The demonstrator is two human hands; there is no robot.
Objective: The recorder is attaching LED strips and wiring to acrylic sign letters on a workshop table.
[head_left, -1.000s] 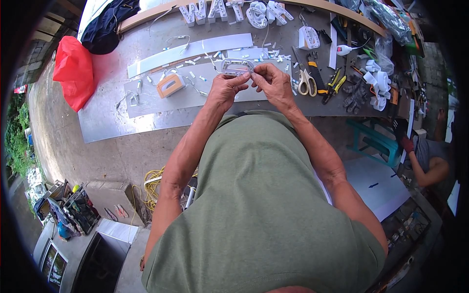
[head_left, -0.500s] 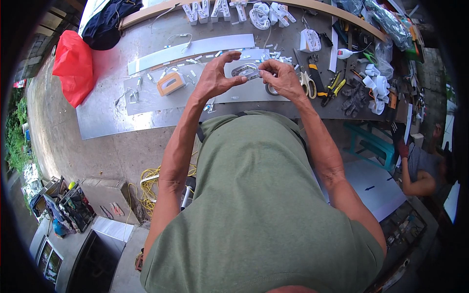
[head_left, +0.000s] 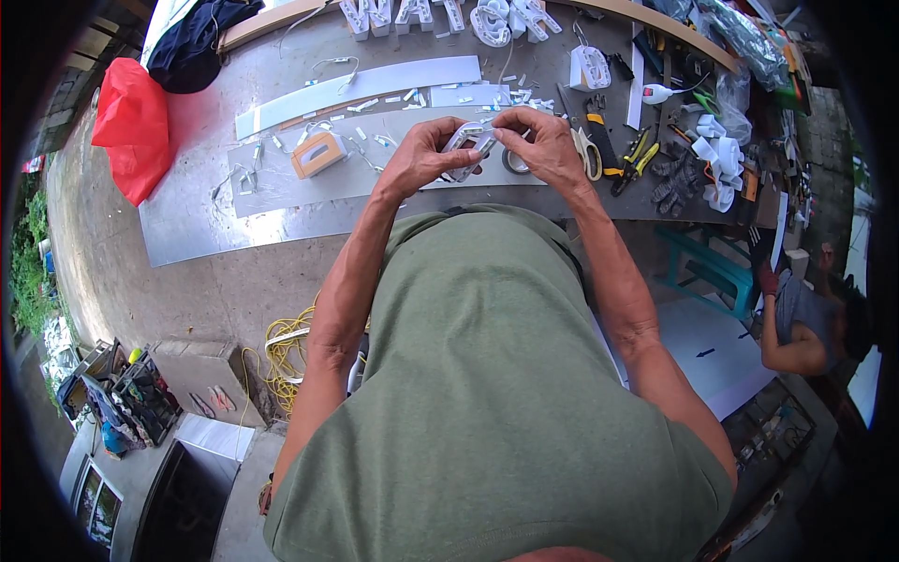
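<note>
My left hand is closed round a small white hollow sign letter, thumb on its front and fingers behind. The letter is tilted, and small light modules appear to sit inside it. At its upper right edge my right hand is closed in a pinch, thumb against forefinger. What lies between those fingertips is too small to make out. Just below the right hand is a roll of tape. Loose white LED modules are scattered on the bench beyond the hands.
An orange-and-white hollow letter lies left of my hands. More white letters stand at the back. To the right are scissors, a cutter, yellow-handled pliers and gloves. Another person is at far right, near a teal stool.
My left fingers, spread before, have closed round the letter. The letter has turned from lying flat to a steeper tilt. My right hand remains pinched at its right side.
</note>
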